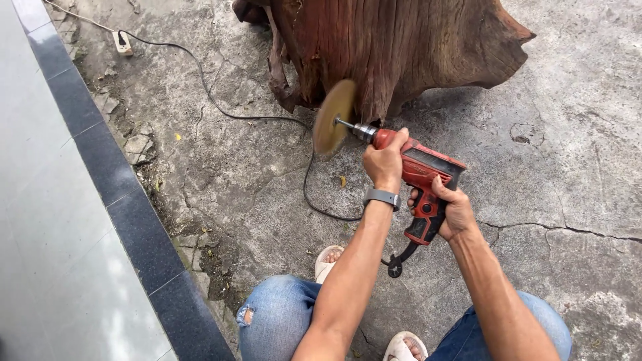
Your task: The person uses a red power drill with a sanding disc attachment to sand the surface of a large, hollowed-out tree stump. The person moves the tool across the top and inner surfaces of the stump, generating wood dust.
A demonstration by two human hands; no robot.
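I hold a red electric drill (421, 175) with both hands. My left hand (384, 160) grips the front of its body near the chuck; a grey band is on that wrist. My right hand (451, 207) wraps the pistol handle. A round yellowish brush wheel (333, 117) on the drill's shaft is blurred and sits just left of a large reddish-brown tree stump (394, 47), close to its lower edge. I cannot tell if the wheel touches the wood.
A black cord (221, 107) runs from the drill across cracked concrete to a white plug socket (122, 43) at top left. A grey tiled step with a dark border (127, 207) lies left. My knees in jeans and sandalled feet (329, 261) are below.
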